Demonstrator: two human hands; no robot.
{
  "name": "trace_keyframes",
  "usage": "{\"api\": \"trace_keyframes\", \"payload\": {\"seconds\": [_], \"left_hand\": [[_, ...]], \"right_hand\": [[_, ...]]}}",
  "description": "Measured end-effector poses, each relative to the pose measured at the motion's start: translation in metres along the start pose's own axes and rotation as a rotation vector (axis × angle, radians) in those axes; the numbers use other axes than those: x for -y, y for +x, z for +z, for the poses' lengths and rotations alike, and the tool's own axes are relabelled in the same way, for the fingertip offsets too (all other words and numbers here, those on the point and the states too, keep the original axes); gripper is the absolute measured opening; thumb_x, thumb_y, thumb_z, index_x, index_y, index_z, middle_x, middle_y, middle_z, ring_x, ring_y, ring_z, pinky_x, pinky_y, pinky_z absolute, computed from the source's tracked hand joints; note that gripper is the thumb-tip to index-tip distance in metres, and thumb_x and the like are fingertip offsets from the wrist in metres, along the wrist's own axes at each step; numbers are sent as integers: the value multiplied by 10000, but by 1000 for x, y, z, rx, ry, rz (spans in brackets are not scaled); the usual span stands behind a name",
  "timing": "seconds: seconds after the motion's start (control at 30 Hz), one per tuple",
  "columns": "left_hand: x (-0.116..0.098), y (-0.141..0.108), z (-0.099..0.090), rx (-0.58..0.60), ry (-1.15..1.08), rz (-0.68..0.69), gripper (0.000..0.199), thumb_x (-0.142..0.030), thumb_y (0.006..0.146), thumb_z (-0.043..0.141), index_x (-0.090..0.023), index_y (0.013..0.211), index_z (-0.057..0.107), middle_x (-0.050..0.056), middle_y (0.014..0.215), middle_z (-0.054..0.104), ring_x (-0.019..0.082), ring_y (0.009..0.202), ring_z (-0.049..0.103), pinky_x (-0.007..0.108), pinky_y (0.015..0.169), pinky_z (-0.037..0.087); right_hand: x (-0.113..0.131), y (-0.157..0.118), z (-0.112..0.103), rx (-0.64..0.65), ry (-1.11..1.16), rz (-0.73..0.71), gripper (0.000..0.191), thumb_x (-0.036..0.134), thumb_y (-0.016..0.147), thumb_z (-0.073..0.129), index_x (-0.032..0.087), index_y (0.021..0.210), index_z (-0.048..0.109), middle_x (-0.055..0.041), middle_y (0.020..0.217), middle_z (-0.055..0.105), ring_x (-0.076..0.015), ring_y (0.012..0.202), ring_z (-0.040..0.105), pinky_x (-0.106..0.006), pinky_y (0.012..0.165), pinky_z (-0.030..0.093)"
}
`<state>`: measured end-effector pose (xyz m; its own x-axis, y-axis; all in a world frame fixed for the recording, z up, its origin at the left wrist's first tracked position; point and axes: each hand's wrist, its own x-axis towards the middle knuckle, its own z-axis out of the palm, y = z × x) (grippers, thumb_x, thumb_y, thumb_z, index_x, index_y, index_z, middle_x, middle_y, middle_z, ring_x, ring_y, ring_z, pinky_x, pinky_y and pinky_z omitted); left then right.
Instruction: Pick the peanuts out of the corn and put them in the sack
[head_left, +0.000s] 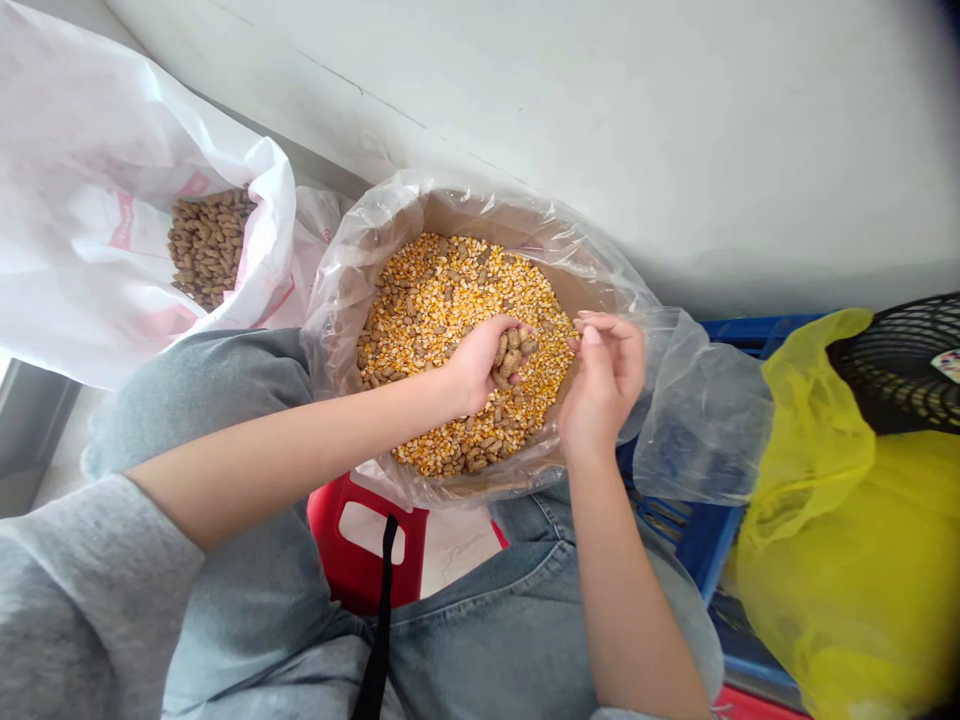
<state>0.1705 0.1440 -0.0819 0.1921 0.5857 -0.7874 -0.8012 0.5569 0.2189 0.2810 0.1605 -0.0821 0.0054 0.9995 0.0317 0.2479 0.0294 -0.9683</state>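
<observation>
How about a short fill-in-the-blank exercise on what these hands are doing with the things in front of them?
The left hand holds a small bunch of ____ in their shells.
They lie mixed with yellow ____ kernels inside a clear plastic liner.
To the right of the right hand, a ____ plastic bag lies beside a blue plastic crate.

Missing words: peanuts, corn, yellow.

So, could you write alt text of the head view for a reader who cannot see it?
A person's left hand cups peanuts in the shell above dried corn kernels mixed with more peanuts in a clear plastic bag, the right hand curled beside it. A white bag of peanuts lies to the left.
</observation>
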Motion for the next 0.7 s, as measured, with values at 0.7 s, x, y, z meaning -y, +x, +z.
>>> {"api": "trace_keyframes", "payload": {"seconds": [0.7], "left_hand": [[-2, -3, 2, -41, -29, 4, 157, -220, 701, 412, -167, 586, 506, -24, 492, 461, 78, 438, 425, 193, 397, 289]], "right_hand": [[-69, -65, 27, 979, -945, -2, 541, 294, 703, 457, 142, 1211, 350, -136, 1251, 369, -292, 1129, 338, -416, 862, 352]]}}
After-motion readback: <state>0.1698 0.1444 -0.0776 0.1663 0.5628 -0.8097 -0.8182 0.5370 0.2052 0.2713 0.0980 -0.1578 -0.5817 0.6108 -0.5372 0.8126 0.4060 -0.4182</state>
